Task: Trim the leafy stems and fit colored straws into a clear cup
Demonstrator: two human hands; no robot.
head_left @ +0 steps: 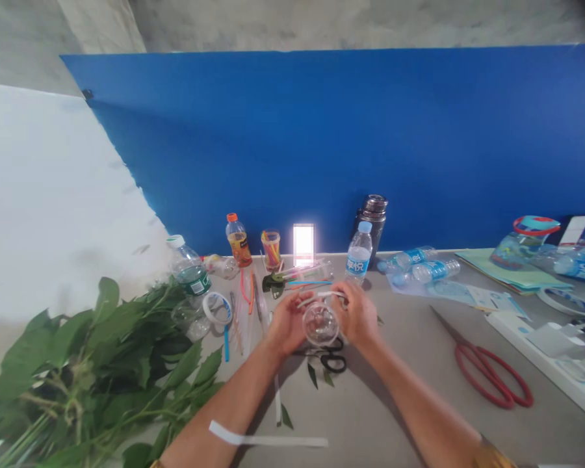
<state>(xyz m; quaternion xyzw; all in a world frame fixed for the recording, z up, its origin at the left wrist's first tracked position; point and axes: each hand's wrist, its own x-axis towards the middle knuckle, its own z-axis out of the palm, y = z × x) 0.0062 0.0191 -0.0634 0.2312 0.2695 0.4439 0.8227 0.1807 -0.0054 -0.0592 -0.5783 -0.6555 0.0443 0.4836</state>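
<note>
Between my two hands is a clear plastic cup (320,325), round and open toward me, perhaps a cut bottle piece. My left hand (288,323) curls around its left side. On the other side, my right hand (357,314) is closed, its fingers pinching a narrow white strip (327,294) along the cup's far edge. The right fingertips are partly hidden. Black-handled scissors (334,363) lie just under the cup, near several cut leaf pieces (312,376). Another white strip (283,441) stretches from my left forearm across the tabletop.
Leafy branches (92,364) spread across the left. Behind stand a green-label bottle (190,266), an orange-capped bottle (238,244), a cup of straws (272,250), a water bottle (359,253) and a dark flask (374,218). Red scissors (487,370) and a power strip (541,357) lie right.
</note>
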